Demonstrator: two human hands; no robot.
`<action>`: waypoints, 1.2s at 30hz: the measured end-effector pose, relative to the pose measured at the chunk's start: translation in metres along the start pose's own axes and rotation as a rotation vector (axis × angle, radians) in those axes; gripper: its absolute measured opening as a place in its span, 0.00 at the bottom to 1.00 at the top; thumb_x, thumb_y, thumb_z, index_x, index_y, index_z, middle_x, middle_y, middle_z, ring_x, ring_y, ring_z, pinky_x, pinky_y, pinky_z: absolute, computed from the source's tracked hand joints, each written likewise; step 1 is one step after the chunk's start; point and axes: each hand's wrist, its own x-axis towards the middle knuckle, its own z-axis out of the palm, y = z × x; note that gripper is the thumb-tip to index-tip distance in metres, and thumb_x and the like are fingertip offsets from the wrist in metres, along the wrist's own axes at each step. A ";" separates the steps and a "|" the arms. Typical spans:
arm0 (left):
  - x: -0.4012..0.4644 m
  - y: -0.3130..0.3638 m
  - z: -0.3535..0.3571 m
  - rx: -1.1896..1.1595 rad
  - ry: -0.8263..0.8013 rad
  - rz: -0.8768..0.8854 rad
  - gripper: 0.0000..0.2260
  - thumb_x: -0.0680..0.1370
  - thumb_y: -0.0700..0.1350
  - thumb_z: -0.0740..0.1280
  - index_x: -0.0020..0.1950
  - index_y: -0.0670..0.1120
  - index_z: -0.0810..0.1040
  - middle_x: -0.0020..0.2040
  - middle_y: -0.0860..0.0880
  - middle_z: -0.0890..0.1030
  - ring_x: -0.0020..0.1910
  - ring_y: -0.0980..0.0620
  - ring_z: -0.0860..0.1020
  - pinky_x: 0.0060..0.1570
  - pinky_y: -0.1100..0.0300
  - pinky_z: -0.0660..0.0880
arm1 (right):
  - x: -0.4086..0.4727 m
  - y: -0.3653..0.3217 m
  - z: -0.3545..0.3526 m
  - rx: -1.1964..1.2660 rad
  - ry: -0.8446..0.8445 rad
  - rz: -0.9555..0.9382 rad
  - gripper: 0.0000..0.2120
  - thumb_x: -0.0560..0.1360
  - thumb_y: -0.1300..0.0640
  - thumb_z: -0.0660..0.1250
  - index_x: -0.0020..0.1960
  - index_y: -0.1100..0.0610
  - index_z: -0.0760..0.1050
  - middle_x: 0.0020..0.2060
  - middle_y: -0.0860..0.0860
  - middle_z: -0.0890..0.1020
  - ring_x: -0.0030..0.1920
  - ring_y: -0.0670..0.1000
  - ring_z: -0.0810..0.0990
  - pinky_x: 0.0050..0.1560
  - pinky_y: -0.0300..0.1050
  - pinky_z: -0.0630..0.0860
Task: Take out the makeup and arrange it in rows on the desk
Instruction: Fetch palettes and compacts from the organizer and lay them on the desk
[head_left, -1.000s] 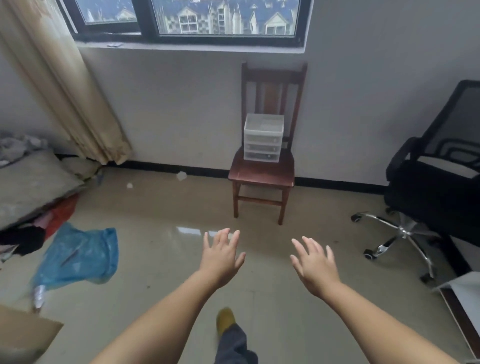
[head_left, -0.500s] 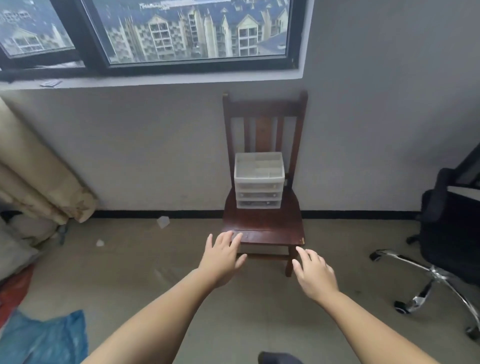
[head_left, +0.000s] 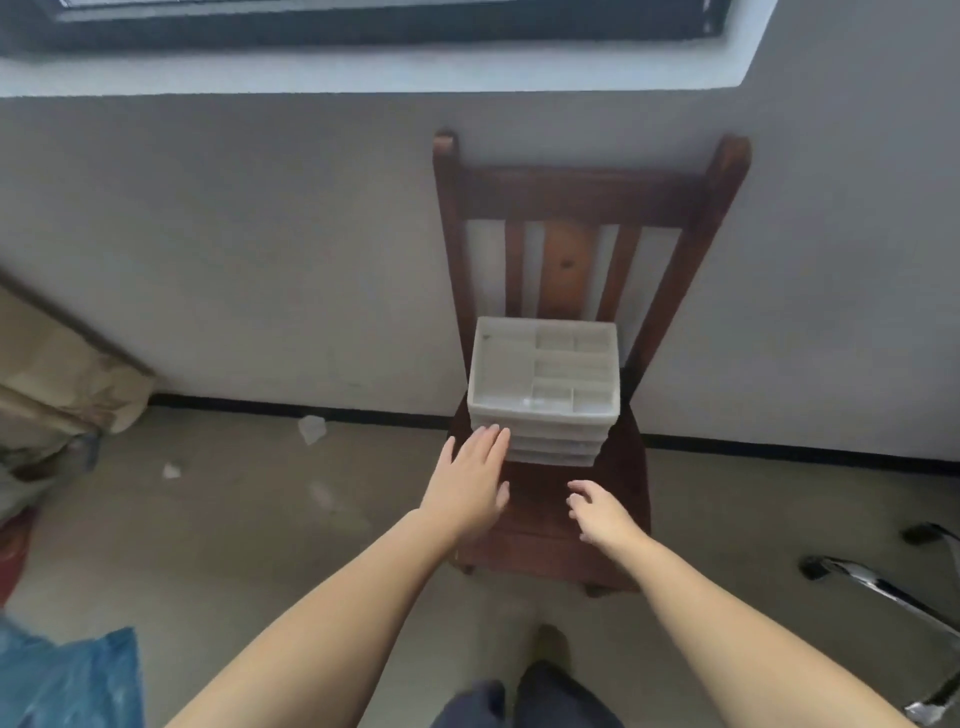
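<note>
Organizer: white drawer organizer (head_left: 543, 395) at centre frame, on the seat of the wooden chair (head_left: 576, 519) against the wall; its open top tray looks empty, drawers shut, makeup not visible.
Left hand: left hand (head_left: 470, 488) spread flat and empty, fingertips at the organizer's lower left corner.
Right hand: right hand (head_left: 597, 512) loosely open, empty, over the seat just below it.
Change: a second ago the chair stood well apart; now both hands have closed in.
Meaning: the fetch is about to start; no bench in view.

Chair back (head_left: 571, 197) close behind organizer (head_left: 545, 410), seemingly.
</note>
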 end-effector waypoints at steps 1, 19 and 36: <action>0.018 -0.004 0.004 -0.002 -0.004 0.008 0.29 0.81 0.48 0.54 0.78 0.45 0.44 0.79 0.49 0.47 0.77 0.52 0.46 0.75 0.50 0.45 | 0.019 -0.006 0.005 0.102 -0.016 0.057 0.18 0.80 0.59 0.52 0.70 0.56 0.66 0.61 0.58 0.76 0.61 0.58 0.76 0.58 0.53 0.74; 0.120 -0.057 0.102 0.045 0.192 0.130 0.32 0.67 0.35 0.47 0.72 0.38 0.65 0.73 0.43 0.66 0.72 0.46 0.65 0.67 0.44 0.66 | 0.190 -0.025 0.070 1.389 0.113 0.458 0.10 0.80 0.65 0.52 0.50 0.60 0.73 0.55 0.58 0.77 0.53 0.54 0.78 0.57 0.56 0.72; 0.118 -0.057 0.110 0.050 0.184 0.111 0.40 0.65 0.30 0.62 0.75 0.39 0.52 0.76 0.43 0.52 0.75 0.45 0.52 0.71 0.43 0.53 | 0.113 0.036 0.092 1.320 -0.033 0.550 0.21 0.76 0.74 0.45 0.64 0.61 0.65 0.51 0.59 0.78 0.58 0.59 0.75 0.60 0.58 0.71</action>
